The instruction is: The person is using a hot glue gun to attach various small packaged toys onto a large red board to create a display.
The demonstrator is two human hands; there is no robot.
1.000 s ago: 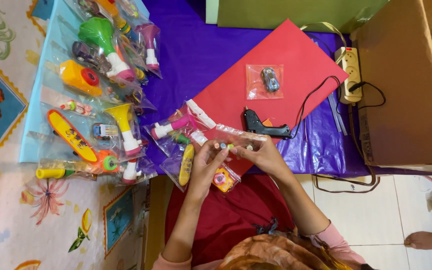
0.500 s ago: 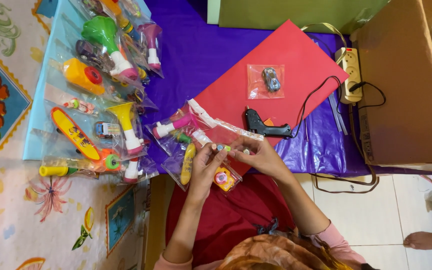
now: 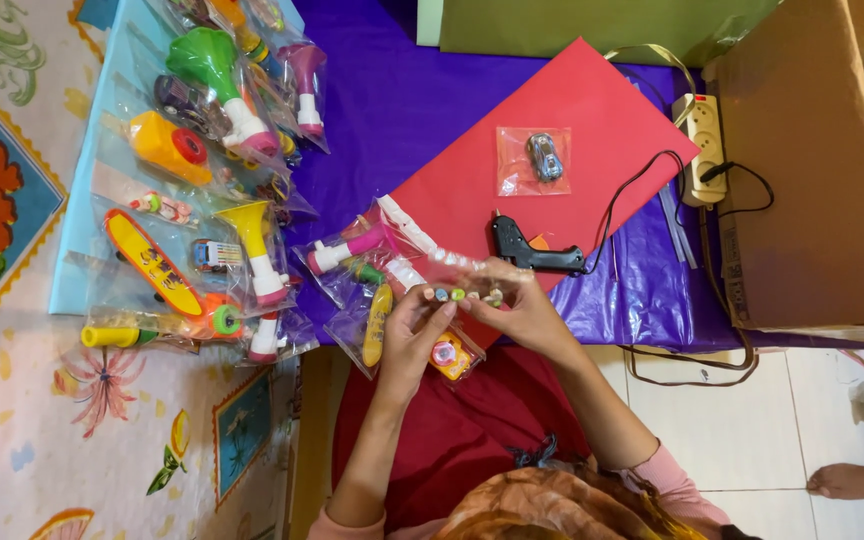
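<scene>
The clear packet of small coloured beads point(image 3: 457, 283) is pinched between both hands just above the near edge of the worktop point(image 3: 422, 110), which is draped in purple cloth. The left hand point(image 3: 414, 335) grips its left end with thumb and fingers closed on the plastic; the right hand point(image 3: 522, 310) holds the right end the same way, fingertips bent over the top. A row of little round pieces, green, pink and pale, shows through the packet between the two hands. Under the left hand lie other bagged toys: a yellow banana-shaped piece point(image 3: 377, 325) and a small orange toy with a pink dial point(image 3: 449, 354). A black glue gun point(image 3: 532, 252) rests just beyond the right hand on a red paper sheet point(image 3: 572, 105), its cord running to a cream power strip point(image 3: 704, 140) near the far right. A bagged toy car point(image 3: 544, 157) sits farther up the red sheet. Toward the left edge, bagged toy trumpets point(image 3: 252, 245) and a yellow skateboard point(image 3: 152, 262) lie on a light blue sheet point(image 3: 77, 230). A cardboard box point(image 3: 812, 160) stands at the right.
</scene>
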